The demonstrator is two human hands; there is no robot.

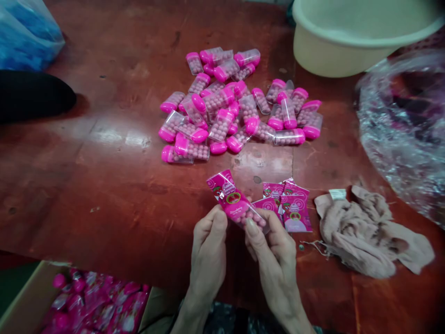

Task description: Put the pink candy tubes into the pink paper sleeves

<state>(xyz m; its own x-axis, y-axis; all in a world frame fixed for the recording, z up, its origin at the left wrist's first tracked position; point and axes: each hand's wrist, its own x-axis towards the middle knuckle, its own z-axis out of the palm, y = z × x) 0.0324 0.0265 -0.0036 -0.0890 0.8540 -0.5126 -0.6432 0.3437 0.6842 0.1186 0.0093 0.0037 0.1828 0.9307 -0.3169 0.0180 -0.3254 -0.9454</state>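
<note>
Between my two hands, above the table's near side, is a candy container (pixel 255 217) filled with small pink balls, partly covered by a pink printed sleeve (pixel 236 204). My left hand (pixel 209 250) pinches the sleeve at its left side, thumb on top. Thumb and fingers of my right hand (pixel 273 246) grip the clear end of the container. Just right of it lie several flat pink sleeves (pixel 295 211). Farther up the table spreads a loose pile of similar candy containers (pixel 220 125) with pink caps. My fingertips hide part of the held container.
A crumpled beige cloth (pixel 361 236) lies at the right, below clear plastic wrapping (pixel 396 125). A pale tub (pixel 323 55) stands at the back right. A cardboard box (pixel 26 297) of pink packs sits at lower left. At left are a dark-sleeved arm-like shape (pixel 34 96) and a blue-filled bag (pixel 31 37).
</note>
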